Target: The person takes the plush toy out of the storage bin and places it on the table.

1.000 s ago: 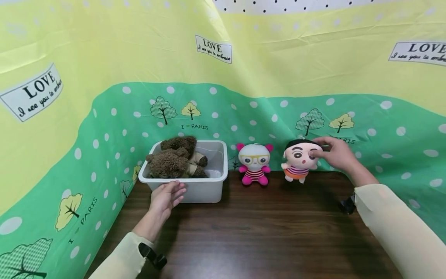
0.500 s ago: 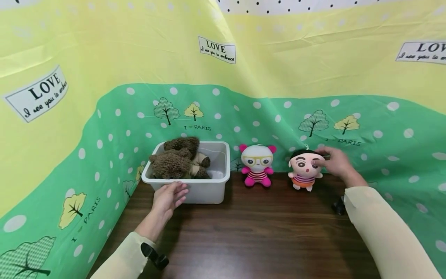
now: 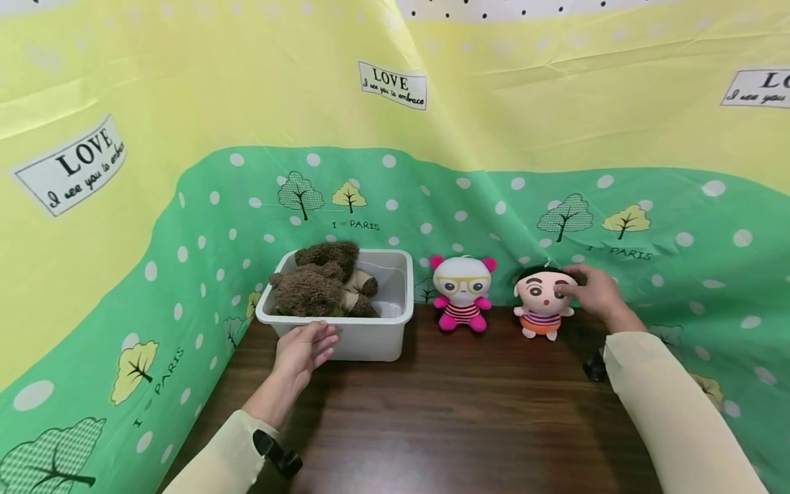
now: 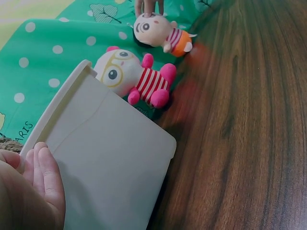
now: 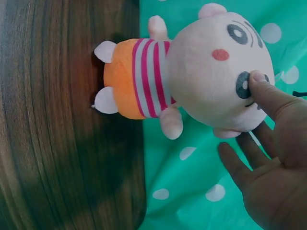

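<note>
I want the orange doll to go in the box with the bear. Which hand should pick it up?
Probably the right hand: its thumb already presses the orange doll's face, fingers behind the head. The left hand rests on the white box's front rim, with the pink doll in between.

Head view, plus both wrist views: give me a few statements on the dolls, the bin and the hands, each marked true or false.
1. The brown teddy bear lies inside the white bin. True.
2. The right hand grips the pink doll. False: it holds the head of the orange doll.
3. The left hand rests on the bin's front wall. True.
4. The orange doll hangs in the air. False: it stands on the table.
5. The pink doll sits between the bin and the orange doll. True.
</note>
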The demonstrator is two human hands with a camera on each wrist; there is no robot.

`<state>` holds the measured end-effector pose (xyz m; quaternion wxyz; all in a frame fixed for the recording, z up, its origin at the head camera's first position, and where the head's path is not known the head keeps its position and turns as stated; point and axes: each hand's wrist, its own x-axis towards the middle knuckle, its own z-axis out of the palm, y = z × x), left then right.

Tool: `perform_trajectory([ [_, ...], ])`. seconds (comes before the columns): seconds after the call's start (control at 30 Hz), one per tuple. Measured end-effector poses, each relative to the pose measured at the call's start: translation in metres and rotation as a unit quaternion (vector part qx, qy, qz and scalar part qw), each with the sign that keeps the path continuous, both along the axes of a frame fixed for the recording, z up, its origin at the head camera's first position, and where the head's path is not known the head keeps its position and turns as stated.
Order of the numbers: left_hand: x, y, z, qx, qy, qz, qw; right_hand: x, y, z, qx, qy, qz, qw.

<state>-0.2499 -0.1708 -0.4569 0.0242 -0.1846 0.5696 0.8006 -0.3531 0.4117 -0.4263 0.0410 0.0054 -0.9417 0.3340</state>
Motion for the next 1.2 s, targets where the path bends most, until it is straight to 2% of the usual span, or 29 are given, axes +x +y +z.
perform_trajectory([
  [0.23, 0.000, 0.000, 0.001, 0.001, 0.007, -0.006, 1.0000, 0.001, 0.002, -0.002, 0.000, 0.004, -0.015, 1.000],
  [0.73, 0.001, 0.000, 0.000, 0.005, 0.004, -0.005, 1.0000, 0.009, 0.001, 0.009, 0.017, 0.002, 0.005, 1.000],
  [1.03, 0.001, 0.001, -0.001, 0.005, 0.003, -0.003, 1.0000, 0.018, -0.007, 0.027, 0.035, 0.016, 0.047, 0.998],
  [1.2, -0.001, 0.000, 0.001, 0.003, 0.005, -0.003, 1.0000, 0.022, -0.020, 0.048, 0.037, 0.030, 0.077, 0.996],
])
